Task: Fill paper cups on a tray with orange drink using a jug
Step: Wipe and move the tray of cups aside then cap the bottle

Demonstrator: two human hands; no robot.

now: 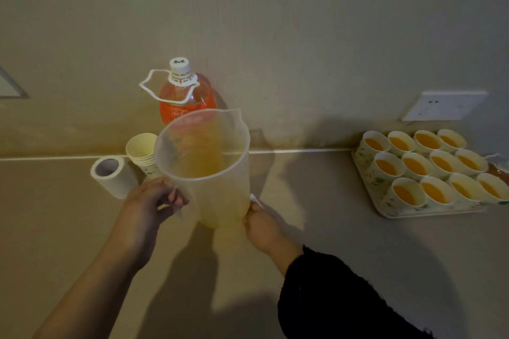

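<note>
Between the two hands the jug (203,162) stands roughly upright, with only a pale wash of drink in its lower part; whether its base rests on the desk (330,201) I cannot tell. The left hand (154,201) has its fingers curled round the handle. The right hand (260,224) lies against the jug's lower wall with a scrap of white paper showing above the thumb. Its fingers are hidden behind the jug, so I cannot tell whether they wrap it.

Well off to the right of the right hand sits the tray (429,213), and every one of its cups (410,192) in view holds orange drink.

Just beyond the left hand are spare cups (141,151) and a white roll (110,173); behind the jug stands the capped bottle (187,102).

Pouring looks done, or nearly so, since the frame cuts the tray's far edge. The step in hand seems to be settling the jug. Next it needs setting down level on the desk, or, if more cups wait, uncapping the bottle with a freed hand to refill.
</note>
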